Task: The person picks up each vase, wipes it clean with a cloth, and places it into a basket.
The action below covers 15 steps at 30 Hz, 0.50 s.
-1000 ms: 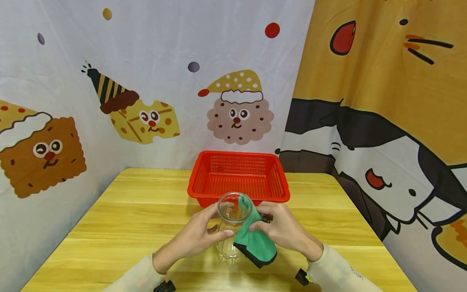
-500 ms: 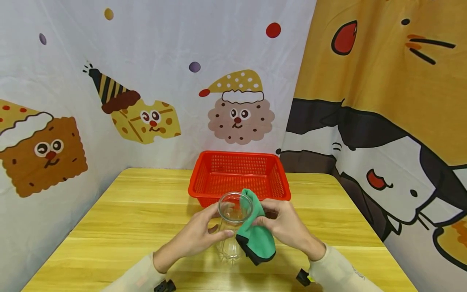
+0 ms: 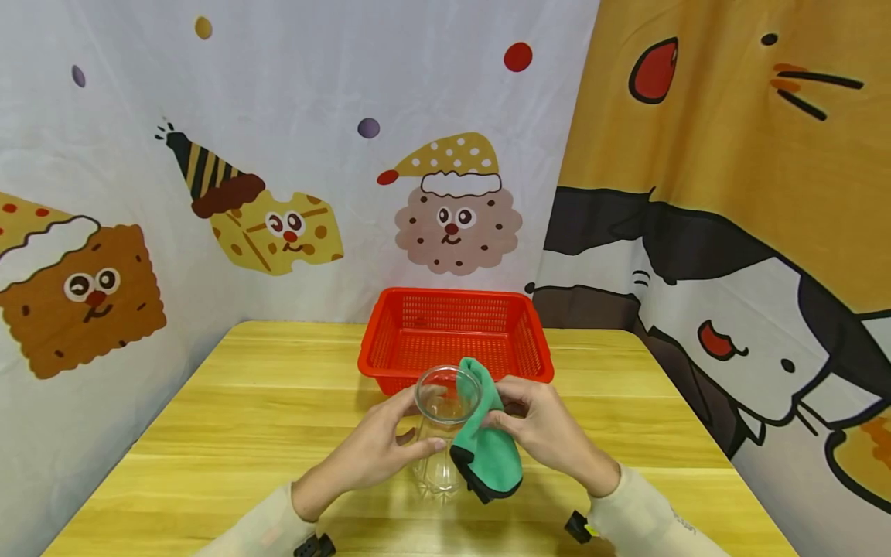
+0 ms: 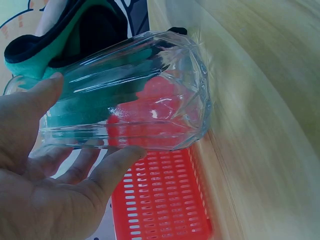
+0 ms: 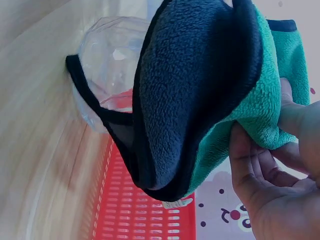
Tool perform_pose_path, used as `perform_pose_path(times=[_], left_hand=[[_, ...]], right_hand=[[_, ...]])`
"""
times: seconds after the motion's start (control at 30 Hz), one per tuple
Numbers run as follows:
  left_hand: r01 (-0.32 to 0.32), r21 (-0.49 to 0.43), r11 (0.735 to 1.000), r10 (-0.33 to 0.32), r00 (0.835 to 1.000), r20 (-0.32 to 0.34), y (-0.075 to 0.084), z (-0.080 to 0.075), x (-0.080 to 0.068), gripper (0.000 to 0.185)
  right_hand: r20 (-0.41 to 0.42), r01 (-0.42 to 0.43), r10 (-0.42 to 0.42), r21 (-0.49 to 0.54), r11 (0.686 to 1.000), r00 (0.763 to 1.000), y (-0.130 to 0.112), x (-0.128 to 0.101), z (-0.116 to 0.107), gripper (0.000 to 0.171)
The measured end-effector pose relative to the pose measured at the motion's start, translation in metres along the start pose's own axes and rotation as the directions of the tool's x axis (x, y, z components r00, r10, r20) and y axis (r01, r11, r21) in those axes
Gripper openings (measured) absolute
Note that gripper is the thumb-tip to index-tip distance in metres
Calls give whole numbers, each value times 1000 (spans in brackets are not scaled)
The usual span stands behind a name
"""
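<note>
A clear glass jar (image 3: 435,456) stands upright on the table in front of the red basket. My left hand (image 3: 379,441) holds it from the left, thumb in front and fingers behind; the left wrist view shows the jar (image 4: 150,110) with its faceted base by the wood. On the jar's right side my right hand (image 3: 546,429) pinches a green cloth (image 3: 497,460) with a dark underside and black edging. The cloth's top end overlaps the jar's rim in the head view. In the right wrist view the folded cloth (image 5: 175,100) hangs in front of the jar (image 5: 112,55).
A red perforated plastic basket (image 3: 455,344) sits at the back of the wooden table (image 3: 278,387), just behind the jar. Printed curtains (image 3: 306,93) close off the back and sides. A small black device (image 3: 578,527) is strapped at each wrist.
The right hand has shifted slightly right and up, and the cloth's upper end has risen above the jar's rim. The cloth's lower edge has folded over. Left hand and jar stay put.
</note>
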<state>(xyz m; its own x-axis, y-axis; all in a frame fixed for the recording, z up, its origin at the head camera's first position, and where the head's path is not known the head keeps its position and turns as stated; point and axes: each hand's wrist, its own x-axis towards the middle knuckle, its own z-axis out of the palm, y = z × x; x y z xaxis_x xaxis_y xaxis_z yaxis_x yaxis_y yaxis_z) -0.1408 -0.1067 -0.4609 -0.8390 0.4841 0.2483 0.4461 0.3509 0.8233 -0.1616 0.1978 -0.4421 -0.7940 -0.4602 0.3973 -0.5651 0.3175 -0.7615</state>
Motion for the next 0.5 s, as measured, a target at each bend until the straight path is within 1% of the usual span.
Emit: perform_pose_path(times=[0.17,0.27,0.4,0.5], left_hand=[[2,-5,1000,-2,1000,-1,0,1,-1,66],[0,-6,1000,0,1000,0,0,0,-1,67],[0,-5,1000,0,1000,-1,-1,0,0,67],[2,-5,1000,-2,1000,0,-1,0,0,67]], right_hand=[[1,55,-55,-122,991,998,-2,0,1,27],[10,91,-91,-196,976,996,-2,0,1,25],[36,141,-136,-261,955,990,-3,0,2,23],[59,163,-153,-303,939,987,-4,0,2,23]])
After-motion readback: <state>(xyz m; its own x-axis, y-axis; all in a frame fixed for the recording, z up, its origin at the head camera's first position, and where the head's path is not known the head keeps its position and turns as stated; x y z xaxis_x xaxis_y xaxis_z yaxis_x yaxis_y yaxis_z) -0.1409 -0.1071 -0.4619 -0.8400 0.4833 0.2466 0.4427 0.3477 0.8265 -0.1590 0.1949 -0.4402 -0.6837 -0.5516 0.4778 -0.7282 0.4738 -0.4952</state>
